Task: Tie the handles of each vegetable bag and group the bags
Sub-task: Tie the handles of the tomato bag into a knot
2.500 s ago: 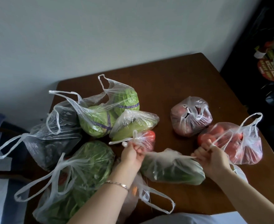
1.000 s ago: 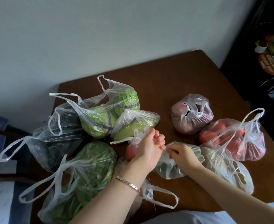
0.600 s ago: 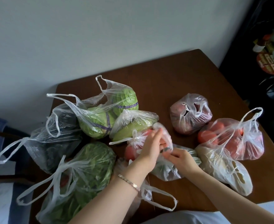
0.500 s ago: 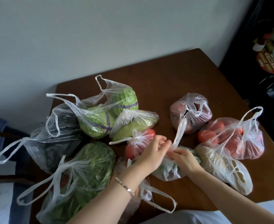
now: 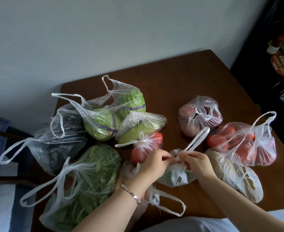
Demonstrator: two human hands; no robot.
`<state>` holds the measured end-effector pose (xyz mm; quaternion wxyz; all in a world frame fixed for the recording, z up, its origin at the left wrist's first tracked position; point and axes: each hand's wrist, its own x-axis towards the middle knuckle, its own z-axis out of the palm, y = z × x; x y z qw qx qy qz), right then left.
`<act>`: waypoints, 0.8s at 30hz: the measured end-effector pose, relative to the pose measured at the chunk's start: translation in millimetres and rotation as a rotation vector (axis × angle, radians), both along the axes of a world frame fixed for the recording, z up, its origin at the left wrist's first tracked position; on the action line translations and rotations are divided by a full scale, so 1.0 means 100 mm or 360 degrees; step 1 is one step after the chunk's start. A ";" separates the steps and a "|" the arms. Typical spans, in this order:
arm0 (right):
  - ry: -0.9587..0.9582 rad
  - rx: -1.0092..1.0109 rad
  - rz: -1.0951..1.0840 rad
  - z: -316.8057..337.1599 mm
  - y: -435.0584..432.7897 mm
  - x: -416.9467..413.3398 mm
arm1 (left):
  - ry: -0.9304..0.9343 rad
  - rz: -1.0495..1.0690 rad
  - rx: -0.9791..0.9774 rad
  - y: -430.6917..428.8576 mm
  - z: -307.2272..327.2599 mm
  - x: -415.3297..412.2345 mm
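Several clear plastic vegetable bags lie on a brown table (image 5: pixel 179 81). Between my hands sits a small bag of green vegetables (image 5: pixel 176 176). My left hand (image 5: pixel 154 163) and my right hand (image 5: pixel 196 163) pinch its handles together; one handle loop (image 5: pixel 196 141) sticks up to the right. A knotted small tomato bag (image 5: pixel 146 144) lies just behind my left hand. A cabbage bag (image 5: pixel 111 118), a dark-greens bag (image 5: pixel 59 141) and a leafy-greens bag (image 5: pixel 87 178) at left have loose handles.
At right lie a tied reddish bag (image 5: pixel 200 114), a tomato bag with loose handles (image 5: pixel 248 144) and a pale bag (image 5: pixel 235 176). A pale green squash bag (image 5: pixel 141 126) lies mid-table. Another bag's handle (image 5: pixel 168 203) trails near the front edge. Dark shelving (image 5: pixel 282 56) stands at right.
My hands, first pulling the handles apart, came together over the green-vegetable bag. One handle loop was crossed over and now stands up to the right between my fingers.
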<state>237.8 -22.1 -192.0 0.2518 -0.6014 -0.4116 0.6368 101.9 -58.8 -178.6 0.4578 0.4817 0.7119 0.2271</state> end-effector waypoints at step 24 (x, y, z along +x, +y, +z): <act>-0.0604 0.1297 0.1202 -0.05 0.08 0.09 | 0.0033 -0.0034 -0.0136 0.09 0.05 -0.05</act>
